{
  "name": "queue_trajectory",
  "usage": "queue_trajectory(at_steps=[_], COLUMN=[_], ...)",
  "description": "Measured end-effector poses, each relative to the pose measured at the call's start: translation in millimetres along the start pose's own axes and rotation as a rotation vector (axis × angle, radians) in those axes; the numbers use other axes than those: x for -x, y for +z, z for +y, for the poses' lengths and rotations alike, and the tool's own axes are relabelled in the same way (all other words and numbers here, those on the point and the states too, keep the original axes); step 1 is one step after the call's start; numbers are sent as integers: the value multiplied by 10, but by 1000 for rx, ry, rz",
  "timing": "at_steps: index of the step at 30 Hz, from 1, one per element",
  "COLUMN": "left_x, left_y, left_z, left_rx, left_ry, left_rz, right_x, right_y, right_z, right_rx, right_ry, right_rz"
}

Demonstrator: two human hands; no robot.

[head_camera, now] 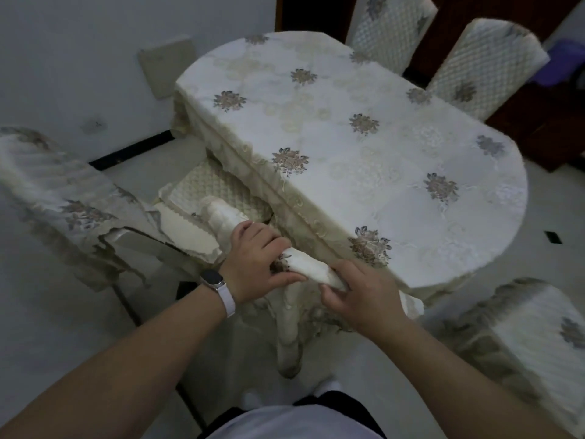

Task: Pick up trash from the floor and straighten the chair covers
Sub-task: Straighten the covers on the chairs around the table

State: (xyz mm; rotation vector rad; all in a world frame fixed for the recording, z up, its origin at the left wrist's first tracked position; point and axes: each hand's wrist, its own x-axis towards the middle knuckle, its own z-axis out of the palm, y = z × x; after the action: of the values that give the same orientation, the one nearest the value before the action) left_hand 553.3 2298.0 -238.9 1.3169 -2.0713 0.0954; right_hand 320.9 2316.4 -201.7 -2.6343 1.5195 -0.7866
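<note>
A cream chair cover is bunched along the top of a chair back right in front of me, and its fabric hangs down below my hands. My left hand, with a watch on the wrist, grips the bunched cloth from the left. My right hand clamps the same cloth a little to the right. The chair's quilted seat cushion is tucked under the table edge. No trash shows on the visible floor.
An oval table with a flowered cloth fills the middle. A chair with a rumpled, slipping cover stands at left, another covered chair at right, and two quilted chair backs beyond the table. Pale tiled floor lies around me.
</note>
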Motion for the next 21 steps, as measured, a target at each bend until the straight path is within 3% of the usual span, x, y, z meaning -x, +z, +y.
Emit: queue_trajectory(at_steps=[11,21], left_x=[-768,-1082], left_y=[180,215], left_z=[-55,-129], left_rx=[16,16], left_ry=[-5,-42], left_rz=[24,-35], right_x=[-508,-780], right_y=[25,30], right_z=[573,766], right_rx=[143,87], right_ry=[-50,-1], right_rz=[198,160])
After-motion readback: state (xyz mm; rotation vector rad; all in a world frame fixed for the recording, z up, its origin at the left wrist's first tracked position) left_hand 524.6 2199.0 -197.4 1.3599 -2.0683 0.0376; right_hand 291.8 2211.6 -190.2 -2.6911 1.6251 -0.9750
